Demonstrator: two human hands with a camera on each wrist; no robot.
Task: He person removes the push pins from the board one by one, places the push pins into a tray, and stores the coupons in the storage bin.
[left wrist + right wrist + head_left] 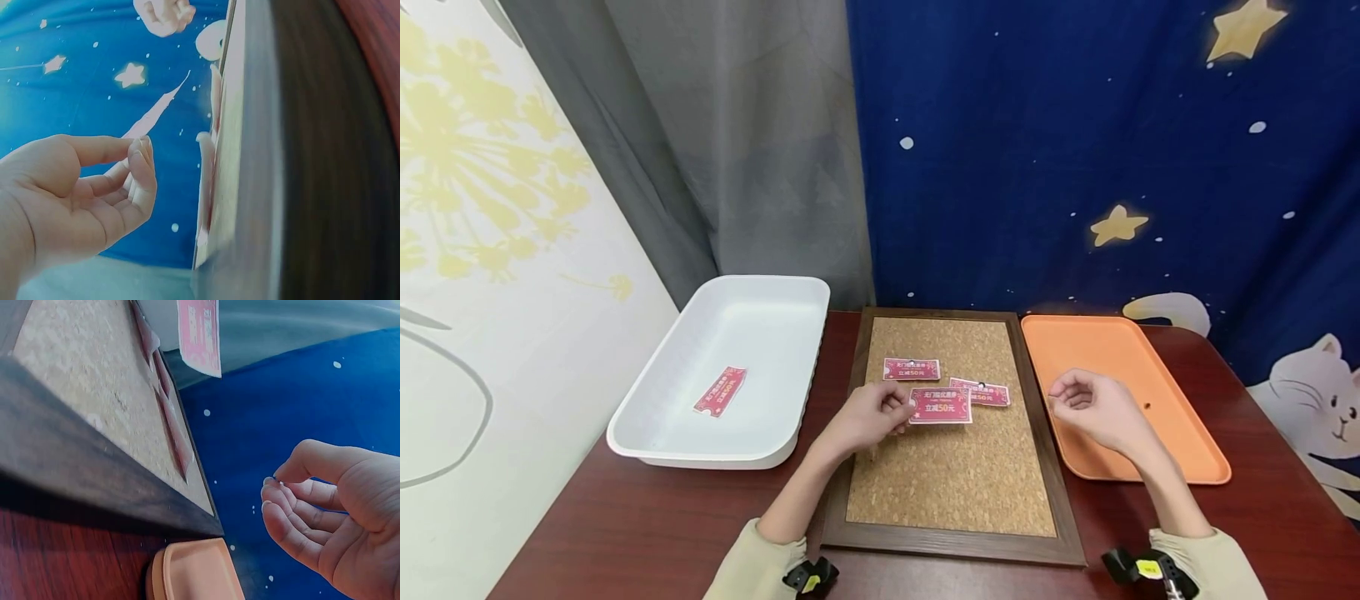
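Starry blue curtain [970,192] and plain grey curtain [737,125] are hanging behind the dark red table [700,517], where a framed cork board [955,483] is lying between a white tray [632,433] and an orange tray [1180,454]. From where I'm standing, the person's left hand [868,412] is pinching a red coupon [942,406] by its left end, seemingly so that the printed face is staying uncovered and flat; the left wrist view is showing it hovering clear of the cork. Across the gap, the right hand [1093,408] is hanging over the orange tray's near-left part, fingers curling in and thumb meeting fingertips on what is looking like a tiny pin [279,481], though it is hard to be sure. Between the hands, nearer the left, the held coupon is partly overlapping the right-hand coupon [996,397] in my line of sight. That one and the upper-left coupon [912,373] are each bearing a small spot at the top edge, probably pins that are fixing them to the cork. Another coupon [721,392] is lying tilted inside the white tray, well left of both hands, and a dark speck [1147,406] is resting on the orange tray, just right of the right hand.
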